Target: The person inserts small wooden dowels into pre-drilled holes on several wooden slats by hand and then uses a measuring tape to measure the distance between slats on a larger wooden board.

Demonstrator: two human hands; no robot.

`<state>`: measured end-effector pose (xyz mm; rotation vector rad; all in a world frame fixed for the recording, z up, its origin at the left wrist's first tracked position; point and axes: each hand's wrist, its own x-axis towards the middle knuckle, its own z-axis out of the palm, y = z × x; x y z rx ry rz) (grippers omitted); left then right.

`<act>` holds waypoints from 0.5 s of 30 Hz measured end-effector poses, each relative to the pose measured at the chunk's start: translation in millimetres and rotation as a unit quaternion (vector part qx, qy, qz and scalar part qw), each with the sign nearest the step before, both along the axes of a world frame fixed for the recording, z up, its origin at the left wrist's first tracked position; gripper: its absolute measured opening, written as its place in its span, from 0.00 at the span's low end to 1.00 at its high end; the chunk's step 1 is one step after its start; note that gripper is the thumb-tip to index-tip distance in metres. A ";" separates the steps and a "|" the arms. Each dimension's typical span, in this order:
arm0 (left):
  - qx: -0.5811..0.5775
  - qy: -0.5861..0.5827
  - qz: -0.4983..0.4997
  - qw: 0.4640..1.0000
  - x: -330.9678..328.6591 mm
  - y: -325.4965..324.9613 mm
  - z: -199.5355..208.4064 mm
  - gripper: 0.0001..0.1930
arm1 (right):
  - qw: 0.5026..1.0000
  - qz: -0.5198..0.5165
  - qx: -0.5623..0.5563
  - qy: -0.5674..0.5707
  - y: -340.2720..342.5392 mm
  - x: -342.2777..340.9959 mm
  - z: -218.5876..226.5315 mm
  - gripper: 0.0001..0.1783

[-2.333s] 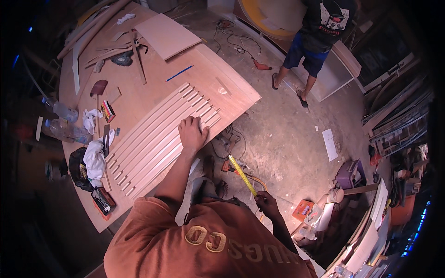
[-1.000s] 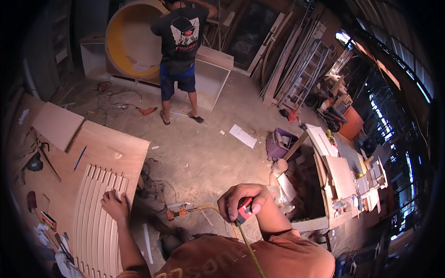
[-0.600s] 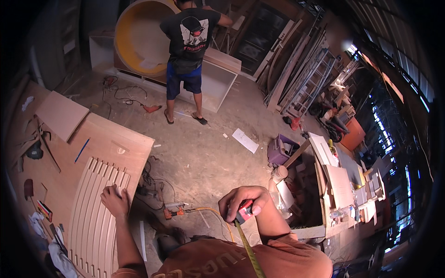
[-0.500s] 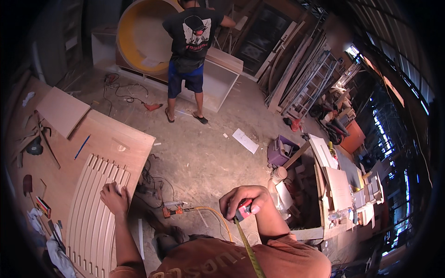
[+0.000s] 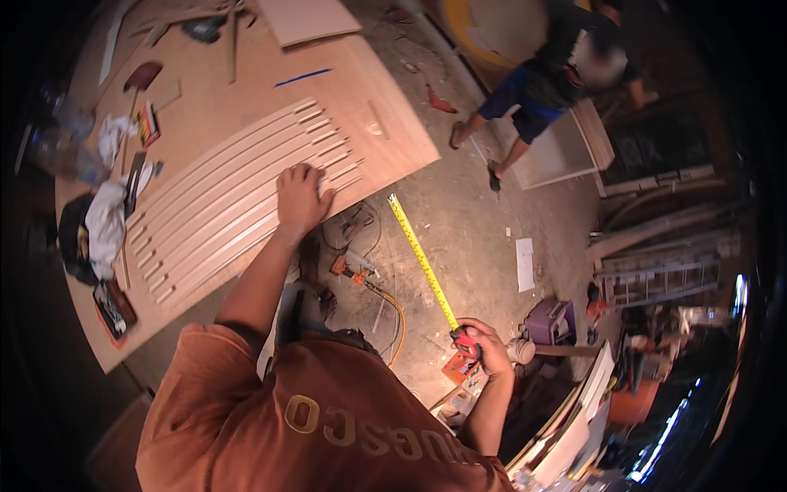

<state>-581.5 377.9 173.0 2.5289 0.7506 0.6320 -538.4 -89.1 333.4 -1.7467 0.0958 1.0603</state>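
Several curved wooden strips (image 5: 215, 215) lie side by side on the plywood tabletop (image 5: 393, 135), their notched ends lined up. My left hand (image 5: 302, 199) rests on the strips by the table's near edge, fingers over the wood and thumb apart. Out over the floor, my right hand (image 5: 492, 351) is wrapped round a red and black tape measure (image 5: 466, 343). Its yellow blade (image 5: 422, 261) is drawn out, slanting up and left. The blade's free tip is beside the table edge, apart from the strips.
A blue pencil-like stick (image 5: 303, 78), a flat board (image 5: 307, 20), rags (image 5: 106, 225) and tools share the tabletop. Beyond it a person (image 5: 537, 90) stands by a cabinet. An orange power tool (image 5: 348, 269) with its hose, a purple crate (image 5: 549, 321) and stacked lumber lie around.
The view has turned toward the table. The tape's blade ran down past my shirt before; now it points away toward the table edge. My left hand stays on the strips.
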 end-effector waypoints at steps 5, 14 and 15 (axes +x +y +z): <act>0.008 0.005 0.010 1.000 -13.7 5.7 -1.6 0.25 | 1.000 -0.024 -0.016 -0.011 40.0 18.0 -77.8 0.22; 0.012 0.017 -0.007 1.000 -7.6 1.6 -0.7 0.22 | 0.992 0.055 -0.089 -0.068 104.2 65.2 -122.6 0.19; 0.017 0.017 -0.005 1.000 -6.0 1.6 -0.4 0.22 | 0.993 0.059 -0.080 -0.065 108.2 69.8 -126.8 0.19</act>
